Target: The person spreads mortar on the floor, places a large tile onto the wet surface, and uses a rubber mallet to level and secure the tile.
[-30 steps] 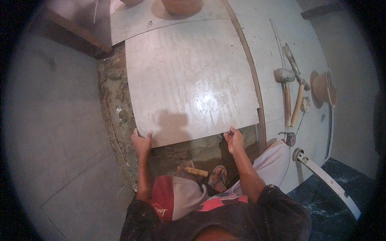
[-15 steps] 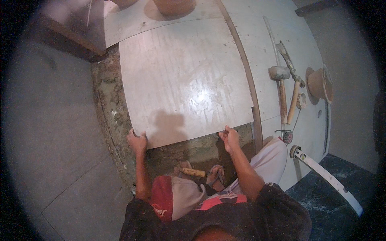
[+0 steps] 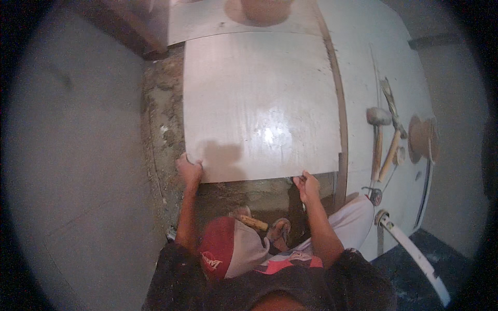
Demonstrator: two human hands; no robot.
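Head view, looking down: a large square glossy pale-grey floor tile (image 3: 259, 103) with a bright sheen near its lower middle lies over a rough brown bed of wet mortar (image 3: 161, 119), which shows as a lumpy strip along the tile's left side and as a darker patch below its near edge. Smooth grey laid tiles (image 3: 67, 155) flank it on the left, and a thin brown strip (image 3: 340, 119) runs along its right edge. The left hand (image 3: 188, 170) clasps the tile's near left corner, fingers curled over the edge; the right hand (image 3: 307, 185) pinches the near edge close to the right corner, fingers closed on it. Both forearms reach forward from the lower edge, elbows bent. On the pale floor to the right lie a rubber mallet with a wooden handle (image 3: 377, 140), a pointed trowel with a wooden handle (image 3: 391, 124) and a round brown dish (image 3: 423, 137). A white curved pipe (image 3: 415, 256) lies at lower right. A red and white cap (image 3: 228, 249) hides part of the lap; a terracotta-coloured vessel (image 3: 264, 9) is cut off by the top edge. What lies under the tile cannot be made out.
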